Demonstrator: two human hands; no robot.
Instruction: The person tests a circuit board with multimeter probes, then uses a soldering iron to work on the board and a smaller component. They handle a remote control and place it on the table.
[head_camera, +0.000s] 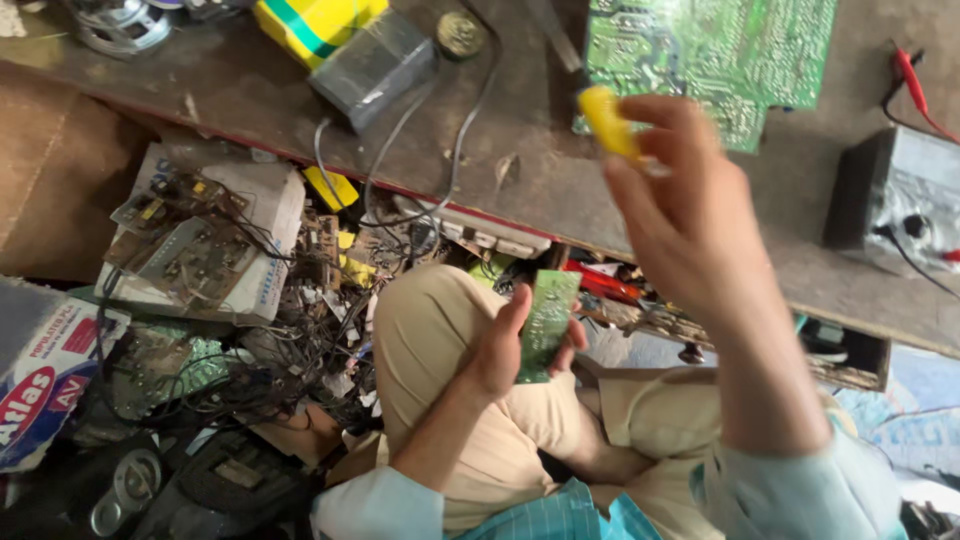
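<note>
My left hand (500, 345) is low over my lap and grips a small green circuit board (547, 322) on edge, fingers wrapped round its back. My right hand (685, 215) is raised above the bench edge and pinches a small yellow object (610, 122) between thumb and fingertips; the object is blurred and I cannot tell its kind. Just beyond that hand a large green circuit board (720, 50) lies flat on the brown workbench (520, 160).
On the bench stand a grey box (372, 68) with cables, a yellow and green block (315, 22), a dark meter-like box (895, 195) at the right and red probes (912, 78). Below left lies a heap of old boards, wires (250, 330) and a cardboard box (45, 375).
</note>
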